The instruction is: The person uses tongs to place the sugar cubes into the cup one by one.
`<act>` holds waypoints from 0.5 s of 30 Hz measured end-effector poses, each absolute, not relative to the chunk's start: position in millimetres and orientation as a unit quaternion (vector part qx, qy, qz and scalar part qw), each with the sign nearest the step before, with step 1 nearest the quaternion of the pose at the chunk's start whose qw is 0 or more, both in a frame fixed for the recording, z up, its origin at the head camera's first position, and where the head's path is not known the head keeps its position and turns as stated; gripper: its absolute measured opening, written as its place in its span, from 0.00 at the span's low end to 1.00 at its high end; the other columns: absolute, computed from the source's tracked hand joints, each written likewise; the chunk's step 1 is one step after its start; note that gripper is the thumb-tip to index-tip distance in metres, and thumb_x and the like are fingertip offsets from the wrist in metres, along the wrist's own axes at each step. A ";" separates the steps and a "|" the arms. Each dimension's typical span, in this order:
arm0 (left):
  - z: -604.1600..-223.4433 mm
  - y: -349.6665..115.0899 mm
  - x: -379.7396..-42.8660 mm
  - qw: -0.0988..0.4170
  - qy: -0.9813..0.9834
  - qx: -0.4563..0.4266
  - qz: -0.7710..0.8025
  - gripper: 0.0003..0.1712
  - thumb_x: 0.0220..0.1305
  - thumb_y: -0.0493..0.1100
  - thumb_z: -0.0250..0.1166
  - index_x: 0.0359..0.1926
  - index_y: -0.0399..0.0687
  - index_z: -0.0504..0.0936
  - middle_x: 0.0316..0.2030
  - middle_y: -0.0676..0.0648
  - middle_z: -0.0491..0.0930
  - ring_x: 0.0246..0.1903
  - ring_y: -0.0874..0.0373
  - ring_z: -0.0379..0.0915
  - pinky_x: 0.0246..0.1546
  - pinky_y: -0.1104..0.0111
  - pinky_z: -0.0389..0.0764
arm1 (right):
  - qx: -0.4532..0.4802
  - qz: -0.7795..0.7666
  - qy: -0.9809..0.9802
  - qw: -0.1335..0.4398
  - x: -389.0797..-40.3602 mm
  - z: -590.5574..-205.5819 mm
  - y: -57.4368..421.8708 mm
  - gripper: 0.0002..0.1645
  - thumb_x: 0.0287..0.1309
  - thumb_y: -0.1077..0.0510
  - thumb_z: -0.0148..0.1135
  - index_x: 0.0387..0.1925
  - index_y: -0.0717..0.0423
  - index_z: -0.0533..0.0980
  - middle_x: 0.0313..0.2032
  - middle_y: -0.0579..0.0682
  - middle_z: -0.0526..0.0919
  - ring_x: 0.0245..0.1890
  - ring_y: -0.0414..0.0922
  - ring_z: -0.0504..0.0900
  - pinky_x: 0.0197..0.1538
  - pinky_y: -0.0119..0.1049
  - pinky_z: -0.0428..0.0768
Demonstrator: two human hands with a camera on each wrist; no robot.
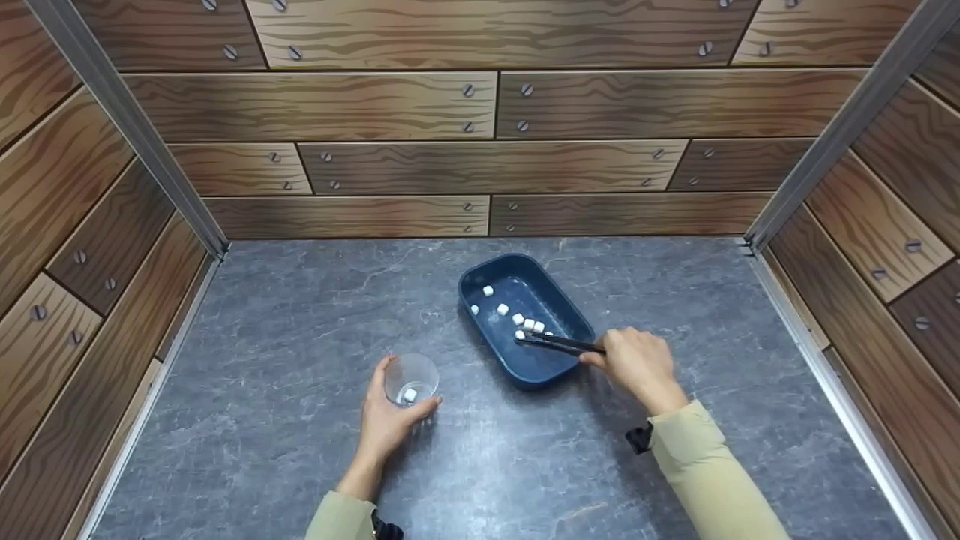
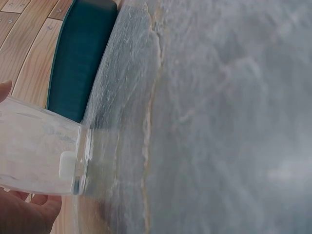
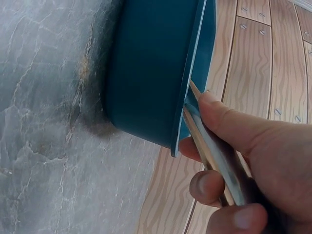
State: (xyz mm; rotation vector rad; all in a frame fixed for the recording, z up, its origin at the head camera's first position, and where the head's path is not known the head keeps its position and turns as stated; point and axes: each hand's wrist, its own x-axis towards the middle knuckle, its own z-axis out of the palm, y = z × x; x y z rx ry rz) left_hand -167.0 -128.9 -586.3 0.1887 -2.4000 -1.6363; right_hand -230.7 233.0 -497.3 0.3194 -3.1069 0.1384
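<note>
Main thing I'd worry about is the white cube (image 1: 520, 334) at the tips of the black tweezers (image 1: 566, 343), just right of centre in the head view: it's smooth and tiny, so an off-centre or too-hard pinch could shoot it out sideways. I honestly can't tell if it's properly clamped or just touched. The neighbouring cubes (image 1: 529, 324) sit almost against it, so the tips could knock those about too. The right hand (image 1: 637, 367) has thumb and fingers pinching the tweezers over the near right edge of the blue tray (image 1: 544, 371), so I guess clipping that rim could jolt things loose. The left hand (image 1: 384, 420), lower middle, is curled round the clear cup (image 1: 424, 369) with a lone cube (image 1: 410, 394) in it; a squeeze or bump there might tip it, since it looks light. As for the views, only the head one shows the tweezer tips and the spread of cubes inside the tray. The right wrist cam loses the tips behind the tray wall but shows the finger grip up close, over on the right of its frame. The left wrist cam gets the cup side-on, lower left, with the lone cube down by its base.
</note>
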 end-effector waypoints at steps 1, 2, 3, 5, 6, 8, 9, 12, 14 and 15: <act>-586.3 -129.0 -167.0 0.115 -0.818 0.063 -0.560 0.60 0.30 0.58 0.78 0.65 0.47 0.59 0.59 0.40 0.64 0.56 0.45 0.61 0.53 0.52 0.64 | 0.103 0.047 -0.994 0.007 -230.5 -497.6 233.0 0.21 0.46 0.32 0.59 0.24 0.43 0.81 0.15 0.42 0.72 0.12 0.43 0.68 0.14 0.38 0.64; -586.1 -129.1 -166.8 0.115 -0.819 0.063 -0.559 0.60 0.29 0.58 0.78 0.65 0.47 0.59 0.59 0.40 0.64 0.57 0.45 0.61 0.53 0.52 0.64 | 0.103 0.047 -0.994 0.009 -230.2 -497.9 233.0 0.21 0.46 0.33 0.59 0.24 0.43 0.81 0.15 0.42 0.72 0.12 0.43 0.67 0.14 0.38 0.64; -585.8 -129.1 -166.5 0.115 -0.819 0.063 -0.559 0.60 0.29 0.58 0.78 0.65 0.46 0.59 0.59 0.40 0.64 0.57 0.45 0.61 0.54 0.52 0.64 | 0.103 0.047 -0.993 0.011 -229.8 -498.2 233.1 0.20 0.46 0.33 0.59 0.23 0.42 0.81 0.15 0.42 0.72 0.12 0.43 0.67 0.14 0.38 0.63; -585.5 -129.1 -166.1 0.116 -0.819 0.063 -0.558 0.60 0.29 0.59 0.78 0.65 0.46 0.60 0.59 0.40 0.64 0.57 0.46 0.61 0.54 0.53 0.64 | 0.103 0.049 -0.993 0.017 -228.9 -498.8 233.2 0.19 0.46 0.33 0.60 0.23 0.42 0.81 0.14 0.42 0.72 0.12 0.43 0.67 0.13 0.38 0.63; -585.4 -129.1 -166.0 0.116 -0.819 0.063 -0.558 0.60 0.29 0.59 0.78 0.65 0.46 0.60 0.59 0.40 0.64 0.57 0.46 0.61 0.54 0.53 0.64 | 0.103 0.051 -0.993 0.019 -228.4 -499.0 233.0 0.18 0.47 0.34 0.60 0.22 0.42 0.81 0.14 0.42 0.72 0.12 0.43 0.67 0.13 0.38 0.63; -584.8 -128.9 -165.6 0.115 -0.819 0.065 -0.558 0.60 0.29 0.59 0.78 0.65 0.47 0.60 0.59 0.40 0.64 0.57 0.46 0.60 0.55 0.53 0.63 | 0.100 0.058 -0.993 0.022 -227.2 -499.4 233.1 0.17 0.47 0.35 0.61 0.22 0.41 0.81 0.14 0.42 0.71 0.12 0.44 0.67 0.13 0.38 0.63; -584.6 -128.8 -165.5 0.114 -0.820 0.067 -0.558 0.60 0.29 0.58 0.78 0.65 0.48 0.60 0.59 0.40 0.64 0.57 0.46 0.60 0.55 0.53 0.63 | 0.098 0.061 -0.993 0.023 -226.6 -499.4 233.5 0.16 0.48 0.35 0.61 0.22 0.40 0.81 0.14 0.43 0.71 0.12 0.44 0.67 0.13 0.39 0.63; -584.1 -128.3 -165.6 0.109 -0.820 0.070 -0.557 0.60 0.29 0.59 0.78 0.65 0.49 0.59 0.60 0.40 0.63 0.58 0.45 0.60 0.55 0.52 0.63 | 0.089 0.075 -0.993 0.028 -223.4 -499.8 234.6 0.15 0.49 0.35 0.60 0.23 0.39 0.81 0.13 0.42 0.71 0.12 0.44 0.67 0.13 0.39 0.62; -584.3 -128.4 -165.6 0.106 -0.820 0.072 -0.557 0.60 0.29 0.59 0.78 0.65 0.49 0.59 0.60 0.40 0.63 0.58 0.45 0.59 0.55 0.52 0.63 | 0.085 0.087 -0.992 0.029 -220.6 -499.8 235.0 0.15 0.50 0.35 0.59 0.24 0.38 0.81 0.13 0.42 0.70 0.11 0.44 0.66 0.13 0.39 0.61; -584.3 -128.4 -165.4 0.105 -0.820 0.073 -0.557 0.60 0.29 0.59 0.78 0.65 0.49 0.59 0.60 0.40 0.63 0.58 0.45 0.59 0.55 0.52 0.63 | 0.083 0.091 -0.992 0.031 -219.1 -499.8 235.1 0.16 0.50 0.35 0.59 0.24 0.38 0.81 0.12 0.42 0.70 0.11 0.44 0.66 0.13 0.38 0.60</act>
